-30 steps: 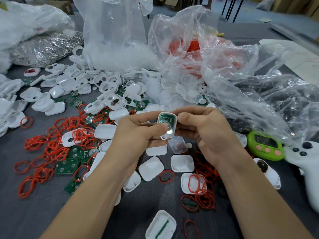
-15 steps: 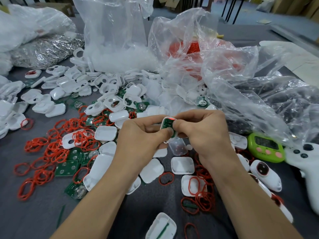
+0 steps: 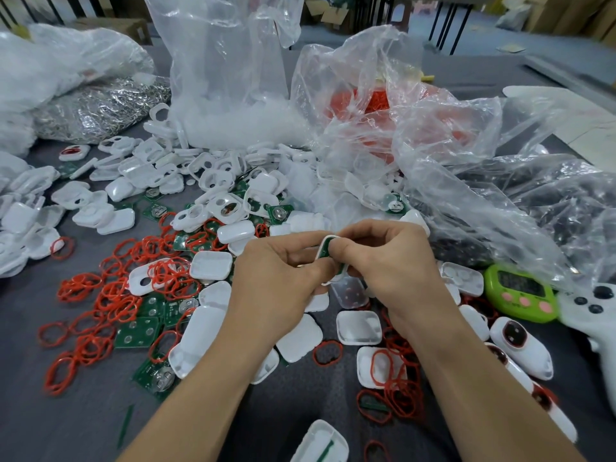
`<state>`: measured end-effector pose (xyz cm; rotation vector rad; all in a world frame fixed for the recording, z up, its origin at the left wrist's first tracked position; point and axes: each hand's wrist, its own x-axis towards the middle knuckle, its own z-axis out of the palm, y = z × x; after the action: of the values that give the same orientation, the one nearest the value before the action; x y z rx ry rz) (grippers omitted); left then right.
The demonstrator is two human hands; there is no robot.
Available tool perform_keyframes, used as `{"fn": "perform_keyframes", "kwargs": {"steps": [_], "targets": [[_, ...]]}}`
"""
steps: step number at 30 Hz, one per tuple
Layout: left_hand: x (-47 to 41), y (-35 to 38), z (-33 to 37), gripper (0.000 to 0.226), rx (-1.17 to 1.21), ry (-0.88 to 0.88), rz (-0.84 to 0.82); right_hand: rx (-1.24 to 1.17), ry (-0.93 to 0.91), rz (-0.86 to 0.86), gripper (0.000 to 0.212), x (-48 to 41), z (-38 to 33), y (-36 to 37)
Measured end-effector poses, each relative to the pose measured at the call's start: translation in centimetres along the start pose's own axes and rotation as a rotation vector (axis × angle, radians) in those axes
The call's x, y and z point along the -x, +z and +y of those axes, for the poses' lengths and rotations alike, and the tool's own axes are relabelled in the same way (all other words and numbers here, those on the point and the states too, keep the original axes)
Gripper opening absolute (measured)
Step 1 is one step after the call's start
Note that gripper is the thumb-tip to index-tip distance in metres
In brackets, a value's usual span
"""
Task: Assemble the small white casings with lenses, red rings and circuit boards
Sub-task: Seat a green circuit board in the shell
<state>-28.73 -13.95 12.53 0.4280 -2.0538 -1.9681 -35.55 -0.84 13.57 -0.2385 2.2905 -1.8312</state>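
Both hands meet over the middle of the table around one small white casing (image 3: 325,249) with a green circuit board inside it. My left hand (image 3: 283,278) grips the casing from the left, thumb against its lower edge. My right hand (image 3: 390,265) pinches it from the right, thumb pressing on the green board. The casing stands on edge, mostly hidden by fingers. Loose red rings (image 3: 110,301), green circuit boards (image 3: 138,333) and white casing halves (image 3: 358,327) lie scattered below and to the left.
Clear plastic bags (image 3: 233,95) of parts stand behind, one holding red rings (image 3: 376,101). A green timer (image 3: 520,291) and a white controller (image 3: 596,315) lie at the right. Finished casings (image 3: 520,348) rest near the right edge. A silver foil bag (image 3: 100,108) lies at the back left.
The casing was turned from facing me to standing on edge. My right thumb moved onto the green board and both hands closed tighter round the piece.
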Motion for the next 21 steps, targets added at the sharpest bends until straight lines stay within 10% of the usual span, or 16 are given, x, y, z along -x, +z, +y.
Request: {"fn": "perform_keyframes", "kwargs": {"steps": [21], "targets": [[-0.29,-0.2,-0.05,0.029,0.046,-0.075,0.013,-0.168,0.098,-0.083,0.021,-0.37,-0.38,-0.47]]}}
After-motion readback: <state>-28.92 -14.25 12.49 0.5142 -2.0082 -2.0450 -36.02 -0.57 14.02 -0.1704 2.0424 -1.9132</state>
